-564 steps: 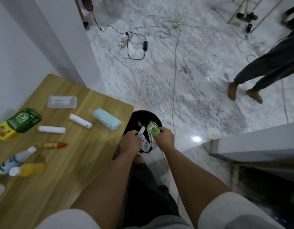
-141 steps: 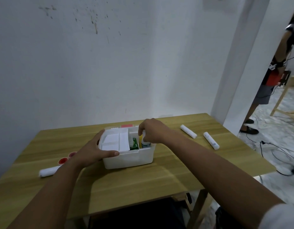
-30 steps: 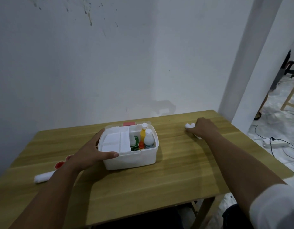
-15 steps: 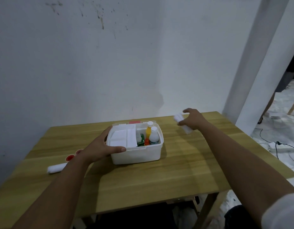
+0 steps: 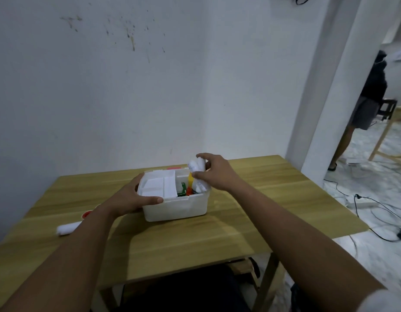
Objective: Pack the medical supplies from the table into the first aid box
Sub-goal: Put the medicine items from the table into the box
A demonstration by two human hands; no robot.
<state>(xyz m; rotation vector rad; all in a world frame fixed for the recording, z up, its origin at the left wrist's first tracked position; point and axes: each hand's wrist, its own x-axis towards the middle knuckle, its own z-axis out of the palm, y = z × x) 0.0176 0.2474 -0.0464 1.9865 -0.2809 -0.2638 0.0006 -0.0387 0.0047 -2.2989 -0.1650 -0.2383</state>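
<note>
The left hand [image 5: 136, 197] lay spread around the near-left corner of the first aid box [image 5: 175, 204], thumb laid along the front rim and fingers wrapped round the left wall, holding nothing but the box itself; I judged it was there to keep the light plastic tub from sliding on the smooth table [image 5: 251, 212] while the other hand worked. The right hand [image 5: 214, 172] hovered over the right end of the box, fingers curled shut around what looked like two white bandage rolls [image 5: 198, 172], held end-down and tilted so they pointed into the open right compartment. That part already held an upright yellow bottle [image 5: 190, 177] and something red and green beside it, so the rolls probably had to go in standing to fit the gap. The box was a milky, slightly translucent plastic with rounded corners and a stepped lip; its left half was covered by a flat white tray insert [image 5: 159, 184] with shallow moulded sections. The rolls looked soft and cloth-like, plain cylinders with fuzzy ends, the kind that would squash a little under a grip. One more white roll [image 5: 67, 228] lay on its side near the left edge of the table, well apart from the box, and just beyond it sat a small red round thing [image 5: 86, 214], partly hidden by the forearm; whether it was a cap or a tin I could not tell. The table was pale wood grain with a satin sheen, and those two pieces still waited on it.
</note>
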